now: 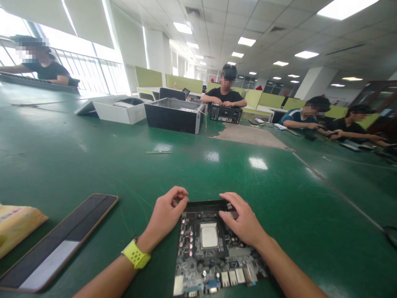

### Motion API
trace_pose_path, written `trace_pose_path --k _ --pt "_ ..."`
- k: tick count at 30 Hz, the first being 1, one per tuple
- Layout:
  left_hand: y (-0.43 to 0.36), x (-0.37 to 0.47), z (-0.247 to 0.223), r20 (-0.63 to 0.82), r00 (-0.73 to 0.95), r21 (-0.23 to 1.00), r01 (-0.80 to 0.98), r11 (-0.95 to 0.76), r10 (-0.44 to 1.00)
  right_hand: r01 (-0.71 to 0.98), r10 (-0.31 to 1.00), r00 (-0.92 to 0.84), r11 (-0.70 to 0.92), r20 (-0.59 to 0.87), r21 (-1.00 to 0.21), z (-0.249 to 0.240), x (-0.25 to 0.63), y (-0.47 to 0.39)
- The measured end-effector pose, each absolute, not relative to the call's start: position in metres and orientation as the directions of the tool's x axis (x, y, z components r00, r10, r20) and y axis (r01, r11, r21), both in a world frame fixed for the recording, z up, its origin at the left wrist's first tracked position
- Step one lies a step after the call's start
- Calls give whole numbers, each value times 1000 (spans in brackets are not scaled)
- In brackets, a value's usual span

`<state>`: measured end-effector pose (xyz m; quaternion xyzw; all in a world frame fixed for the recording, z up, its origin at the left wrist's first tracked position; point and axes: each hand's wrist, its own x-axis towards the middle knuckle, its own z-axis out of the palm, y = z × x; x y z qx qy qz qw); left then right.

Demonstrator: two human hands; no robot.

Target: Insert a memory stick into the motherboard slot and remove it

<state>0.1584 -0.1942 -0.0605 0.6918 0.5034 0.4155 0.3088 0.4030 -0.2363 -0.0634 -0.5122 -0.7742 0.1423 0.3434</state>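
A dark motherboard [198, 263] lies flat on the green table [149, 174], with its port side toward me. A silver processor [209, 236] sits in its socket, and the memory slots [204, 205] run along the far edge. At the far left corner of the board is my left hand [169, 209], thumb and index fingertips pressed together; whether something tiny is between them is too small to tell. My right hand [242, 219] rests over the far right corner, fingers and thumb spread apart around the slot ends. A yellow-green watch [135, 253] is on my left wrist.
A phone [62, 244] and a yellow packet [18, 227] lie at left. A thin stick [159, 152] lies ahead. Farther back are a white box [119, 111], a computer case [172, 118] and a person [223, 93] handling another case [226, 114]. Others sit at both sides.
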Motion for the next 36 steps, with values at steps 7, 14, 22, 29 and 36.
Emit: trace_pose_path --k 7,14,22,29,36 --pt "-193 159 -59 263 144 841 451 -300 954 695 898 -218 418 382 -585 -65 403 -235" --pt "-194 159 -59 259 144 836 462 -296 955 692 904 -221 410 367 -594 -65 403 -235" --pt "-194 158 -59 254 149 837 462 -294 956 719 903 -144 376 405 -584 -64 402 -234" --pt "-196 159 -57 264 153 830 467 -305 952 683 901 -127 383 415 -622 -66 407 -231" --pt "-195 160 -57 298 147 809 486 -331 943 651 902 -112 384 417 -655 -66 406 -231"
